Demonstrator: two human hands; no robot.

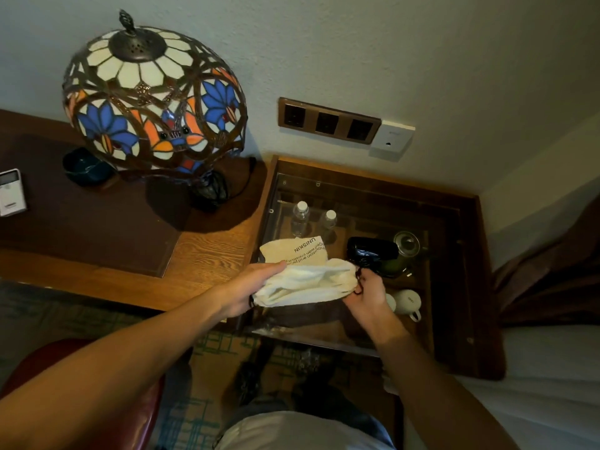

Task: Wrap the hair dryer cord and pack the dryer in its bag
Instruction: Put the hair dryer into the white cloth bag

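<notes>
A cream cloth bag with dark printed lettering is held above the glass-topped side table. My left hand grips the bag's left side. My right hand holds the bag's right edge, with a dark drawstring at the fingers. The black hair dryer lies on the glass just beyond my right hand, its coiled cord bunched against it. Neither hand touches the dryer.
A stained-glass lamp stands on the wooden desk at left, with a dark bowl and a remote. Two water bottles, a glass teapot and white cups sit near the dryer. Wall sockets are above; a bed is at right.
</notes>
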